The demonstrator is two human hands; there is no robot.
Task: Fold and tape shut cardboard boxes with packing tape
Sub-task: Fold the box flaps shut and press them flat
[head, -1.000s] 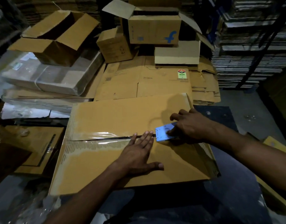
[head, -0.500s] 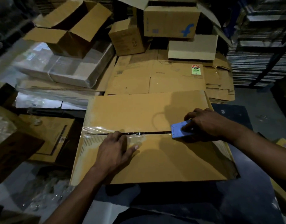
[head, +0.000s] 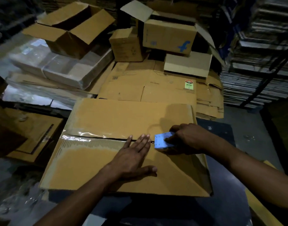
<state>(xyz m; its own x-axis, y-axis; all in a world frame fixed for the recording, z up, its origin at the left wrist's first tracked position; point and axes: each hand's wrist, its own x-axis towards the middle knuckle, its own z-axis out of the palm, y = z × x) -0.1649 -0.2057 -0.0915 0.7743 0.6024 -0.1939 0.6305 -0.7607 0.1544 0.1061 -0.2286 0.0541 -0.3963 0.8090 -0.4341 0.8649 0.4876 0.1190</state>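
Note:
A large brown cardboard box (head: pixel 107 118) lies in front of me with its two top flaps meeting at a dark seam. Clear packing tape (head: pixel 84 137) covers the left part of that seam. My left hand (head: pixel 133 157) lies flat with straight fingers on the near flap, fingertips at the seam. My right hand (head: pixel 187 137) grips a blue tape dispenser (head: pixel 162 141) that sits on the seam just right of my left fingertips.
Flattened cartons (head: pixel 149 84) lie behind the box. Open boxes (head: pixel 70 28) and a box with a blue logo (head: pixel 169 36) stand at the back, with plastic-wrapped bundles (head: pixel 58 69) at left. Stacked sheets (head: pixel 257 62) fill the right. A dark table surface (head: pixel 221 201) lies under the box.
My left hand slid left along the taped seam, then came back right beside the dispenser. The right hand with the dispenser stayed at the same spot on the seam.

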